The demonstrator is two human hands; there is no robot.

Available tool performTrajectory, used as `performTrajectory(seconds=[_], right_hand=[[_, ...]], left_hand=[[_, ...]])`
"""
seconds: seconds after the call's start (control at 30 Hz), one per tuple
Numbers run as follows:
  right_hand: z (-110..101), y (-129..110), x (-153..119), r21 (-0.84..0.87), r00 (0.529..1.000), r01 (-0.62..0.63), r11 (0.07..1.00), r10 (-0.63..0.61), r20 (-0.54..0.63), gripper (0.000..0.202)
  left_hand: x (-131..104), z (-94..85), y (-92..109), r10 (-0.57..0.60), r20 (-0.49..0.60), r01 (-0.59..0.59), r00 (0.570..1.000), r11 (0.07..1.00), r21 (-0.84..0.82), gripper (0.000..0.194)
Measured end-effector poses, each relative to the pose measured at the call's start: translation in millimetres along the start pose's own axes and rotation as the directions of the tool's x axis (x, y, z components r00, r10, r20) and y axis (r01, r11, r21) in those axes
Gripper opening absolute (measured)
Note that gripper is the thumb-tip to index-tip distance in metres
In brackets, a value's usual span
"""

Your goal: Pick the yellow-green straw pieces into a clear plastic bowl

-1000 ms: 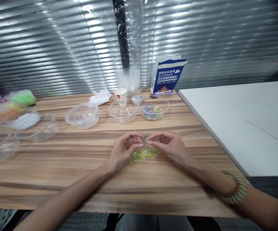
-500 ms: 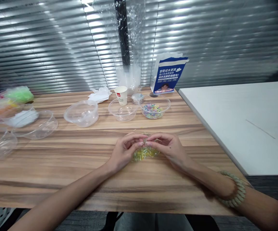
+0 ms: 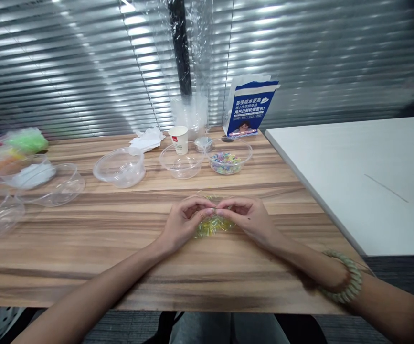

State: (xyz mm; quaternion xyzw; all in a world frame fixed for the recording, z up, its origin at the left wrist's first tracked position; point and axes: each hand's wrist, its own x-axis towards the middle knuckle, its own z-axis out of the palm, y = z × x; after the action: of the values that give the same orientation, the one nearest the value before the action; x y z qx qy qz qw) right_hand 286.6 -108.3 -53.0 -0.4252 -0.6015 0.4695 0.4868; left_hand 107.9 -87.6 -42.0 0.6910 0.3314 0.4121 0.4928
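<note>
Thumb and fingers of my left hand (image 3: 188, 217) are pinched together above a small pile of yellow and clear thin tube-like pieces (image 3: 212, 227) on the wooden table (image 3: 149, 282). My right hand (image 3: 248, 217) makes the same pinch, its fingertips meeting those of the left. Whatever lies between the fingertips is too small to make out. Both hands partly cover the pile.
Beyond the hands stand a clear bowl of colourful small pieces (image 3: 226, 165), another clear bowl (image 3: 181, 167), a paper cup (image 3: 179, 141) and a blue-and-white bag (image 3: 251, 107). To the left are clear bowls (image 3: 121, 169) and bagged coloured material (image 3: 26, 141). A white table (image 3: 364, 157) adjoins at right.
My fingertips have drawn together, closing the small gap between the two hands. The view has shifted slightly; the bowls and cup stay in place.
</note>
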Motion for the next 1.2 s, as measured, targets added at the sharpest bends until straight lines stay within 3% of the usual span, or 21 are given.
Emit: performTrajectory(seconds=[0.23,0.43,0.8,1.07,1.2], right_hand=[[1.0,-1.6,0.9,-0.013,1.000,0.017,1.000,-0.017,0.007,0.016],[1.9,-5.1,1.2,-0.006,0.999,-0.001,1.000,0.001,0.043,0.018],[6.8,6.8,3.3,0.036,0.996,-0.017,0.999,0.019,-0.082,0.019],[-4.4,4.1,4.1,-0.160,0.991,0.106,0.981,-0.119,-0.070,0.018],[-21.3,-8.2,9.0,-0.250,0.986,0.150,0.957,-0.163,-0.032,0.018]], left_hand=[[1.8,-3.1,-0.2,-0.025,0.020,0.024,0.999,0.999,0.035,0.020],[4.9,-3.8,1.8,-0.059,-0.027,0.060,0.998,0.997,0.038,0.017],[1.1,9.3,-5.5,-0.096,-0.118,0.100,0.988,0.995,0.028,0.017],[4.4,1.3,-2.4,-0.099,-0.112,0.106,0.989,0.993,0.060,0.019],[5.5,-2.0,-0.6,-0.108,-0.073,0.111,0.991,0.993,0.038,0.020]])
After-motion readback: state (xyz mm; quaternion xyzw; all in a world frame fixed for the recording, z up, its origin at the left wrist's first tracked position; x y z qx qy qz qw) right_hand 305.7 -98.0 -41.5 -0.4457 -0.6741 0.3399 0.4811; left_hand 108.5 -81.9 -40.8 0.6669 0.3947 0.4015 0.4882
